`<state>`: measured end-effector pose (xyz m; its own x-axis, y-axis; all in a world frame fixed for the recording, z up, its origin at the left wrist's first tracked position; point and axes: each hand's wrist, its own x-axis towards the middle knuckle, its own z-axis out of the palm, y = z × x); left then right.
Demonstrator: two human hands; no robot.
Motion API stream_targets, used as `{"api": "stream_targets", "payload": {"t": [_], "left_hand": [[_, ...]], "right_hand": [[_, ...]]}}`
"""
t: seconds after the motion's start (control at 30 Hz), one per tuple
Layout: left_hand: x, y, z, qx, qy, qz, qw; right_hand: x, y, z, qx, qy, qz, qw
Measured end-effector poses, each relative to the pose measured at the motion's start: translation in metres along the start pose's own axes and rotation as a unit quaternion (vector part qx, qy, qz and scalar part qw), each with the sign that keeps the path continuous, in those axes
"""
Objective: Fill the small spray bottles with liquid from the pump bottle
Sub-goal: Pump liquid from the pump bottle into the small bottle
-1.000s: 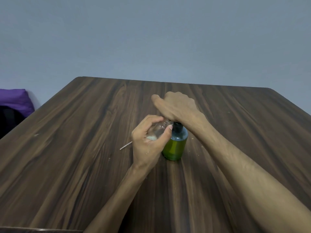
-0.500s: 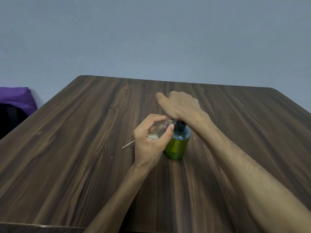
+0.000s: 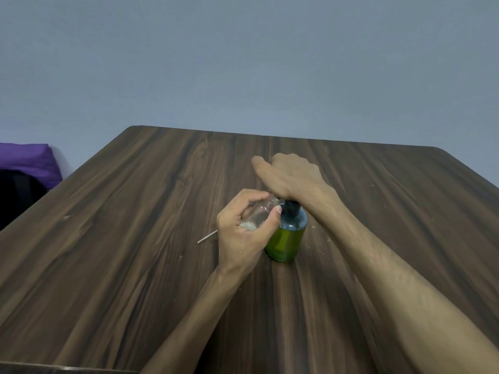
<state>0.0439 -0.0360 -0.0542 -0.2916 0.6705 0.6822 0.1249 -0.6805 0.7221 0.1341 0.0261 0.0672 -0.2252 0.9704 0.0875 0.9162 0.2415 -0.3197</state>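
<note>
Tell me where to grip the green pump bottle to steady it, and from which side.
Grip the green pump bottle around its round lower body, coming from its right. It stands upright on the table; the right hand covers the pump on top, and the left hand, holding the small clear bottle, crowds its left side. Probably only the right flank is free.

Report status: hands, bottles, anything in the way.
Left hand grips small clear bottle. Right hand on green pump bottle. Thin stick nearby, clear of work.

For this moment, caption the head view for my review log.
Left hand tilts a small clear bottle at the green pump bottle while the right hand covers its pump.
</note>
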Motion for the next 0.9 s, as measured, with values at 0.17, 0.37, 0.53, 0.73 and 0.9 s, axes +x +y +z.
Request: {"api": "stream_targets", "payload": {"t": [0.17, 0.37, 0.53, 0.73, 0.9], "left_hand": [[-0.0005, -0.0015, -0.0015, 0.011, -0.002, 0.012, 1.0], [-0.0016, -0.0019, -0.0005, 0.009, 0.003, 0.005, 1.0], [-0.0002, -0.0012, 0.0009, 0.003, 0.009, -0.003, 1.0], [0.0, -0.0008, -0.0008, 0.017, 0.004, 0.0, 1.0], [-0.0008, -0.0009, -0.0016, 0.01, 0.002, -0.001, 1.0]], "right_hand": [[0.002, -0.0007, -0.0054, 0.01, 0.026, -0.008, 1.0], [0.0001, -0.0006, -0.0054, 0.004, 0.019, -0.01, 1.0], [0.0004, -0.0008, -0.0009, 0.001, 0.011, -0.011, 1.0], [-0.0005, -0.0004, -0.0021, 0.018, 0.033, -0.011, 0.999], [0.0037, 0.0008, -0.0046, 0.02, 0.027, -0.005, 0.999]]}}
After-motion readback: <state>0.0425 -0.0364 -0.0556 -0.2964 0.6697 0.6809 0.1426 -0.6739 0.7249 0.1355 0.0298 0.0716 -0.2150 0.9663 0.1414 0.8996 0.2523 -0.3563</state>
